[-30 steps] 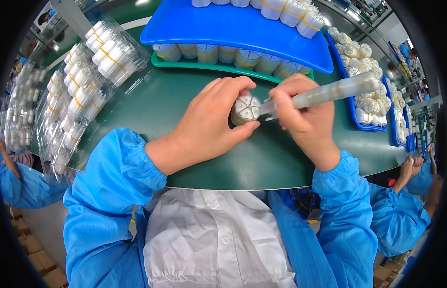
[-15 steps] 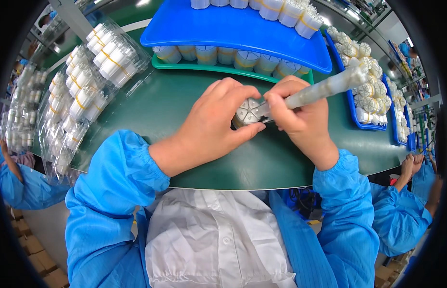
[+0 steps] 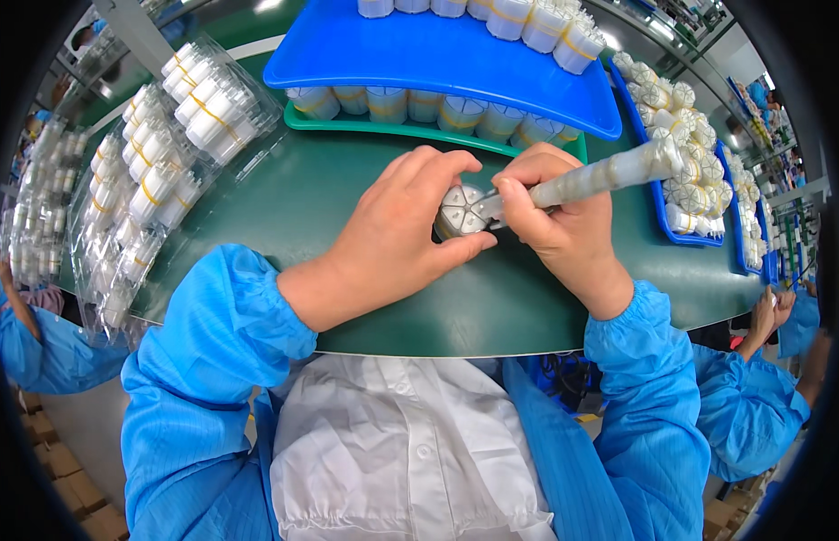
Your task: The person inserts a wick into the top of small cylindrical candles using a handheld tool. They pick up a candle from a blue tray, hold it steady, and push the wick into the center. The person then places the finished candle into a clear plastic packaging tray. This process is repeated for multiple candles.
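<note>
My left hand curls its thumb and fingers around a round bundle of white wedge-shaped pieces, held upright on the table. The bundle's top shows segments meeting at the centre, each with a small mark. In my right hand is a hand tool with a thick, tape-wrapped, whitish handle. The handle slants up to the right, and its thin metal tip meets the right side of the bundle's top. My fingers partly hide the tool's front end, so its exact kind is unclear.
On the green table stands a blue tray above a green tray, both with banded bundles. Clear plastic packs of white bundles lie left. Filled blue bins line the right. Co-workers in blue sleeves sit at both sides.
The tool's handle has dipped slightly and shifted left, and its tip sits a little differently on the bundle. More of the bundle's top shows. My left hand has barely moved.
</note>
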